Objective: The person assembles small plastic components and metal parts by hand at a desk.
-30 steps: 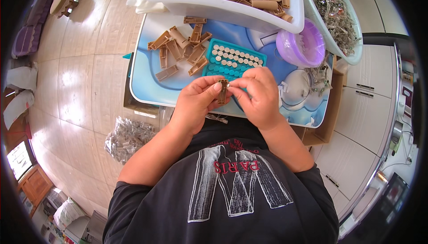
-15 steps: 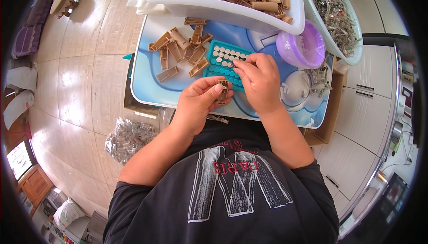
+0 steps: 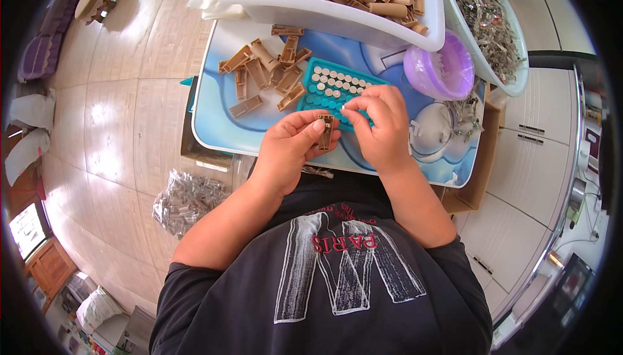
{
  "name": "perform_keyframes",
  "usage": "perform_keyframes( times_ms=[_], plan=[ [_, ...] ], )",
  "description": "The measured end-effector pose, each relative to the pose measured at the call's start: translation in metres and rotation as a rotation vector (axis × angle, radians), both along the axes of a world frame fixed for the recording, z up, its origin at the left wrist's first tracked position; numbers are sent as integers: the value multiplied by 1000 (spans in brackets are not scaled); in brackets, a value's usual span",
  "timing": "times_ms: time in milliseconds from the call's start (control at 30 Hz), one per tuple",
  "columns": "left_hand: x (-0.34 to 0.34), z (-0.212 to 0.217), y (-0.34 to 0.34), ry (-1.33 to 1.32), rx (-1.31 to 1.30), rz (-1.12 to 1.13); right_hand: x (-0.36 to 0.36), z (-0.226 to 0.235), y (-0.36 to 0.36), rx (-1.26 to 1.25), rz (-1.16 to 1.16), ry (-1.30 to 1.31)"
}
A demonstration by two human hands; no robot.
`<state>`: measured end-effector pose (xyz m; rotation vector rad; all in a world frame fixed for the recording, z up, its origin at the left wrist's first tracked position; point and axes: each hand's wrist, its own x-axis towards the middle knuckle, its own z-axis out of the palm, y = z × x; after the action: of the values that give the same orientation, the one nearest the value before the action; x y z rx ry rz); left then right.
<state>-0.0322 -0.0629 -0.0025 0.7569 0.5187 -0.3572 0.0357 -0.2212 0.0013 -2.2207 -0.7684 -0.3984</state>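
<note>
My left hand is closed around a small brown plastic casing, its hollow side facing up and my thumb pressed on its upper end. Just to the right, my right hand pinches a small pale round disc between thumb and forefinger. That hand hovers over the near right part of a teal tray, hiding some of its wells. Rows of silvery round discs, looking like button cells, sit in the tray's far wells. Several loose brown casings lie left of the tray.
A white bin heaped with brown casings stands at the table's far side. Right of it are purple bowls and a pale basin of wired parts. A clear bag of parts lies on the floor at left.
My right hand has drawn back a little from the disc rows toward me, with a pale disc now showing at its fingertips. My left hand keeps the casing in place.
</note>
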Motion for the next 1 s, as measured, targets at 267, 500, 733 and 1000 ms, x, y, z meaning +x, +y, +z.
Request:
perform_keyframes(
  times_ms=[267, 500, 733, 1000],
  plan=[
    [-2, -2, 0, -16, 4, 5, -16, 2, 6, 40, 79, 29],
    [-2, -4, -1, -13, 13, -9, -10, 1, 6, 90, 135, 78],
    [0, 1, -1, -5, 9, -2, 15, -7, 8, -141, -5, -170],
    [0, 0, 1, -14, 5, -12, 5, 0, 7, -50, 37, -88]
  ],
)
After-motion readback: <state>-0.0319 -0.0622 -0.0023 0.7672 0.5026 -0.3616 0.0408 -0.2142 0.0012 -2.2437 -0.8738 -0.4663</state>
